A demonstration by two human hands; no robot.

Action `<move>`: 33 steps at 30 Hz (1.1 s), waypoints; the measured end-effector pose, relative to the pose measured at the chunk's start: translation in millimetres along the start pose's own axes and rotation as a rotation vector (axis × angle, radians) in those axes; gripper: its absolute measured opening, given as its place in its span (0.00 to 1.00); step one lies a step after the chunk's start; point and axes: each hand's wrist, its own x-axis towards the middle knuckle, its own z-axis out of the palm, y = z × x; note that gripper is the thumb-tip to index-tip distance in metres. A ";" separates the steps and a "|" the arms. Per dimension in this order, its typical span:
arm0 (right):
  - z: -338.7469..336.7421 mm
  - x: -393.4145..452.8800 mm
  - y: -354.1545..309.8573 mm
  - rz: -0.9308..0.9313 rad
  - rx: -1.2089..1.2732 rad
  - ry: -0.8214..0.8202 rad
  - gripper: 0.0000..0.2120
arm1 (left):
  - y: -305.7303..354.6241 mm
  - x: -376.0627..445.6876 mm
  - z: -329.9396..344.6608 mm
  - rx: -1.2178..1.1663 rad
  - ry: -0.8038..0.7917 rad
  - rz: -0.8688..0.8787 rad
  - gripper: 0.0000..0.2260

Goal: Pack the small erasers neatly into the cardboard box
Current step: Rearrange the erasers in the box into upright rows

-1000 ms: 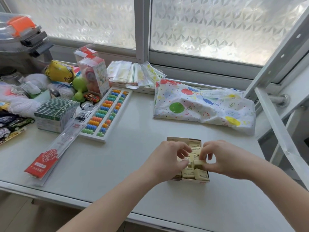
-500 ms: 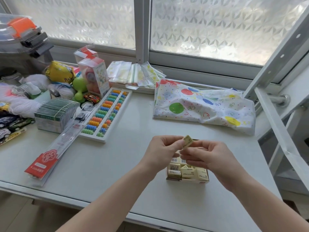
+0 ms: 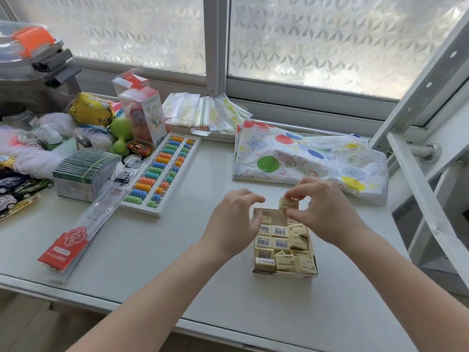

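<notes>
The right hand (image 3: 327, 212) is pinching one small cream-yellow eraser in a paper wrap (image 3: 288, 205) between thumb and fingertips, holding it just above the far end of the small open cardboard box (image 3: 284, 273). The eraser is looking light and a bit squashy, with flat sides, so holding it by two opposite sides should be working well; its smooth wrap may be a little slippery. The box is sitting on the white table (image 3: 177, 262) and is nearly full of more cream-yellow erasers (image 3: 280, 243), some lying flat in rows and some tipping over on the right side. A gap is showing at the far end, and that is probably where this one is going. The left hand (image 3: 234, 222) is hovering with loosely curled fingers at the box's left wall; whether it is touching is hard to tell. The tipped erasers could be getting in the way. Further off, a colourful bead abacus (image 3: 162, 171) and a white bag with balloon prints (image 3: 309, 158) are lying well apart from the box.
</notes>
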 end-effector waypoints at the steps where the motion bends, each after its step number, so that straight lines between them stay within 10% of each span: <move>1: 4.5 3.0 2.5 0.026 -0.032 -0.027 0.10 | -2.1 -0.1 1.7 0.088 -0.028 0.057 0.13; 13: 33.8 13.1 -5.6 0.094 -0.344 -0.198 0.07 | -8.3 6.5 11.8 0.175 -0.147 0.063 0.12; 33: 10.0 12.0 26.2 0.200 -0.025 -0.195 0.06 | 5.7 29.1 14.7 0.311 -0.298 0.258 0.11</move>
